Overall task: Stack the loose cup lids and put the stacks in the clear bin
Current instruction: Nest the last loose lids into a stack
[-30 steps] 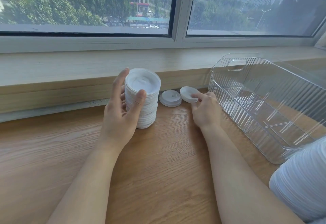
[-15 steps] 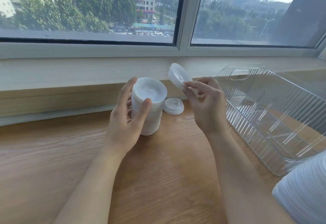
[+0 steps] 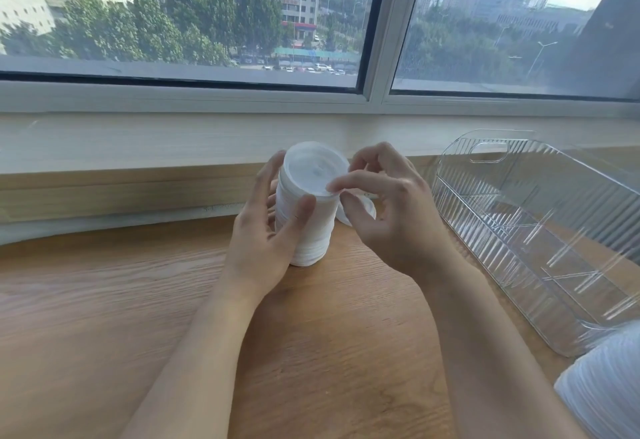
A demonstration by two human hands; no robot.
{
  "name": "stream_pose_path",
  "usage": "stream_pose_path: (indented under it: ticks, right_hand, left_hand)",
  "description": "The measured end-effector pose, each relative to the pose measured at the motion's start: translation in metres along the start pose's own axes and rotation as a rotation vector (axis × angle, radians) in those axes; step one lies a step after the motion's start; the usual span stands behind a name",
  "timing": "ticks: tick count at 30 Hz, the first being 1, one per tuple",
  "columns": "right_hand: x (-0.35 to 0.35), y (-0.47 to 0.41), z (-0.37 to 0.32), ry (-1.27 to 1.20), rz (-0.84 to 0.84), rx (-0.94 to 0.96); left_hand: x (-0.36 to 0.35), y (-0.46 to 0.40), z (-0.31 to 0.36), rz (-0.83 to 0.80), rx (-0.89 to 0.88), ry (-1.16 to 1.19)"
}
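A: Clear bin (image 3: 540,231) on my right, ribbed walls, can't see any lids inside.
B: Stack?
A: White lid stack (image 3: 308,210) upright on the wooden table (image 3: 104,317). Left hand (image 3: 266,241) wrapped round it, right hand (image 3: 388,217) pinching the top lid's rim.

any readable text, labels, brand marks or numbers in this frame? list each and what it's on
None readable.
Stack of lids: embossed marks on the top lid, too blurred to read.
Clear bin: plain ribbed plastic, no label showing.
Buildings outside the window: red sign band, too small to read.
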State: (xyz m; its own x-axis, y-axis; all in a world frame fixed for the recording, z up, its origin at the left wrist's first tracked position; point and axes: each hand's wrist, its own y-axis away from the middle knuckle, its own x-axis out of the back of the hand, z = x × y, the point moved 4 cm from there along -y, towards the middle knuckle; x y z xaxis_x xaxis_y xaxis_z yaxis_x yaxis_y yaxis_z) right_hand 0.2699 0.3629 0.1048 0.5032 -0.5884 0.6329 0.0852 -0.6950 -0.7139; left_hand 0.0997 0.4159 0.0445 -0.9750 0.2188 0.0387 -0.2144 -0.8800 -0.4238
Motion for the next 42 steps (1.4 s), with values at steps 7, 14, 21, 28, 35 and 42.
stream_pose_path:
  ticks: [7, 14, 21, 28, 35, 42]
  right_hand:
    - [-0.024, -0.003, 0.015, -0.207, -0.083, -0.353]
    - [-0.034, -0.001, 0.022, -0.228, -0.147, -0.338]
    - [-0.047, 0.005, 0.029, -0.397, -0.156, -0.392]
    - [-0.07, 0.035, 0.094, 0.109, -0.306, -0.67]
    - [-0.067, 0.038, 0.093, 0.17, -0.18, -0.648]
    - [-0.072, 0.045, 0.101, 0.272, -0.357, -0.794]
  left_hand:
    - [0.002, -0.003, 0.001, -0.002, -0.047, -0.075]
    - [0.003, -0.006, -0.002, -0.022, -0.048, -0.1]
    - [0.002, -0.004, -0.012, -0.021, -0.02, -0.099]
    - [0.004, -0.005, -0.01, 0.007, 0.002, -0.042]
    - [0.005, -0.005, -0.011, 0.009, -0.017, -0.05]
    - [0.003, -0.005, -0.008, 0.004, -0.012, -0.051]
